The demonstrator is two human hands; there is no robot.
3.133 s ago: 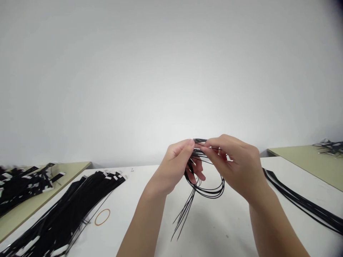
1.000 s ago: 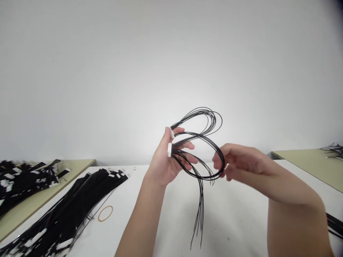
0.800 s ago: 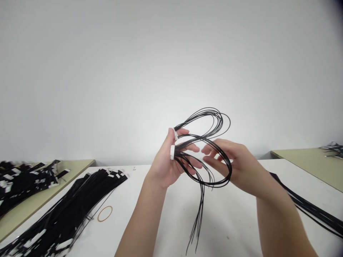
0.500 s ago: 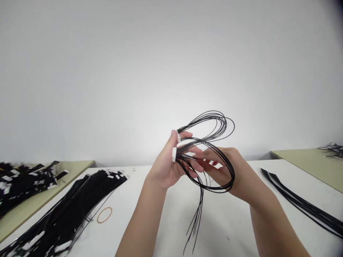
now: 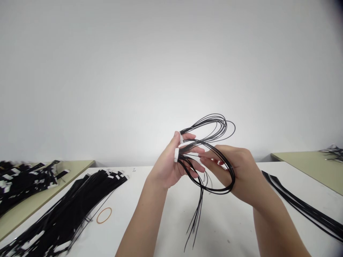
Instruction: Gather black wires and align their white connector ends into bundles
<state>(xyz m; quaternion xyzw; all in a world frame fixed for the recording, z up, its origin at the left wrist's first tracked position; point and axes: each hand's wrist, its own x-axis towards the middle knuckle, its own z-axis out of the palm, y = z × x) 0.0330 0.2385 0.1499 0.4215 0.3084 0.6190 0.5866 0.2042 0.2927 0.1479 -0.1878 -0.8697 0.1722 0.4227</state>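
My left hand (image 5: 171, 166) is closed around a looped wire harness (image 5: 232, 167), held up above the table. The harness has thin black wires and two white connectors; the lower white connector (image 5: 176, 155) rests against my palm, and the upper white connector (image 5: 181, 137) sits by my thumb. My right hand (image 5: 230, 164) reaches in behind the lower loop. Its thumb and forefinger pinch the end of a single black wire (image 5: 193, 155) beside the lower connector. Several loose wire ends (image 5: 197, 221) hang down below my left hand.
A thick pile of black cables (image 5: 77, 207) with white connectors lies on the left of the white table (image 5: 214, 228). Beside it is an orange rubber band (image 5: 104, 215). Black tubes (image 5: 302, 203) lie at right. More harnesses (image 5: 26, 182) cover the left side table.
My right hand has shifted slightly to the right, drawing its fingertips a little away from my left fingers. My left hand and the harness have moved slightly right.
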